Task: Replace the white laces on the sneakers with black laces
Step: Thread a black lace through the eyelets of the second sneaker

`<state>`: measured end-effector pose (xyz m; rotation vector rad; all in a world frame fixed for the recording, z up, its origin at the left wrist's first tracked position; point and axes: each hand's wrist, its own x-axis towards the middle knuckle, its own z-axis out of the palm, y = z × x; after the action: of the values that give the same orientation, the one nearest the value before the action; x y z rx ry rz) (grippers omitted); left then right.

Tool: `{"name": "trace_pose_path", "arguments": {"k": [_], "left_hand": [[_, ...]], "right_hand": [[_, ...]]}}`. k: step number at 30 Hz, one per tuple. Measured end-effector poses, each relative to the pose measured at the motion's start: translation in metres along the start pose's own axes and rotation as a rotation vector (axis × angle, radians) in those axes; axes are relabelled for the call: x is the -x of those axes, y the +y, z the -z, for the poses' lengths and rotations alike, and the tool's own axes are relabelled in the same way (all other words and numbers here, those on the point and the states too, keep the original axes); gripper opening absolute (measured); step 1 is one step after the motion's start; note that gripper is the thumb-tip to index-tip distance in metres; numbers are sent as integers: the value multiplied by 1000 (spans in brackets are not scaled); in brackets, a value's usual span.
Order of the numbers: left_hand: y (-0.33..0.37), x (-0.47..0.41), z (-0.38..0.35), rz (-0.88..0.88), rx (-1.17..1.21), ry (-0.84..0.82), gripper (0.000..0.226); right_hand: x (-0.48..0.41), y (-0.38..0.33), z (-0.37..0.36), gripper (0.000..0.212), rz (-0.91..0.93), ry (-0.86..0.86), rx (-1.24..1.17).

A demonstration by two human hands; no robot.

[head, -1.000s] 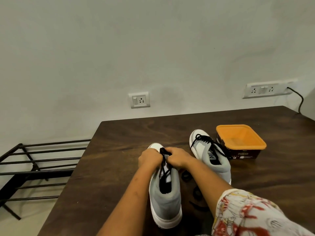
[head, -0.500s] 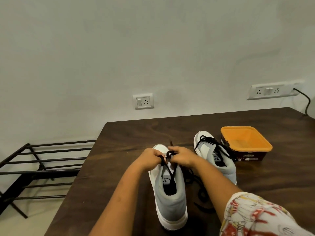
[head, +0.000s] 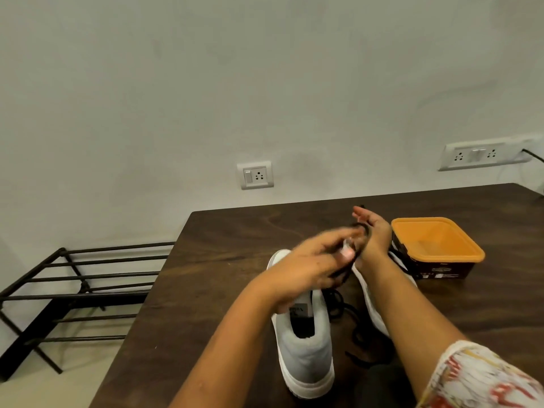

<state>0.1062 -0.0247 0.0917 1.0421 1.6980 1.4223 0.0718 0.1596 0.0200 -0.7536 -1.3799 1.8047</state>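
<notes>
Since left hand pinches the black lace near the flat-fingered right hand, pull evenly above lower-centre sneaker.

I'm seeing dark, faintly glossy wood grain on the bench, matt cloth on the grey sneaker, smooth plastic on the orange tub.

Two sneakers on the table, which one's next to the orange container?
The far sneaker, on the right, largely hidden behind the right arm; it sits just beside the orange container. The near sneaker stands apart from it, heel toward the camera.
</notes>
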Motion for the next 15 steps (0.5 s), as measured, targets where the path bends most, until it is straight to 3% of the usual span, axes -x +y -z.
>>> {"name": "trace_pose_path", "arguments": {"k": [2,4,5,7,9,10,12,13,15], "left_hand": [[5,0,-11,29,-195,-233,34],[0,-3,-11,18,-334,-312,31],[-3,-3,-6,28,-328,-224,26],[-20,-9,12,93,-350,128,14],[-48,-13,37,215,-600,468,12],[-62,-13,45,310,-676,514,24],[-85,-16,52,520,-661,433,51],[-93,-18,50,597,-633,395,56],[-105,-23,44,639,-671,394,44]], "right_hand": [[-1,-2,4,32,96,41,144],[-1,-1,4,34,141,-15,201],[0,-1,2,35,123,-76,211],[4,3,-2,33,77,-203,287],[8,7,-6,23,56,-315,349],[11,9,-9,18,55,-372,367],[19,12,-16,13,65,-463,422],[22,14,-19,12,62,-497,452],[26,20,-23,14,26,-557,505]]}}
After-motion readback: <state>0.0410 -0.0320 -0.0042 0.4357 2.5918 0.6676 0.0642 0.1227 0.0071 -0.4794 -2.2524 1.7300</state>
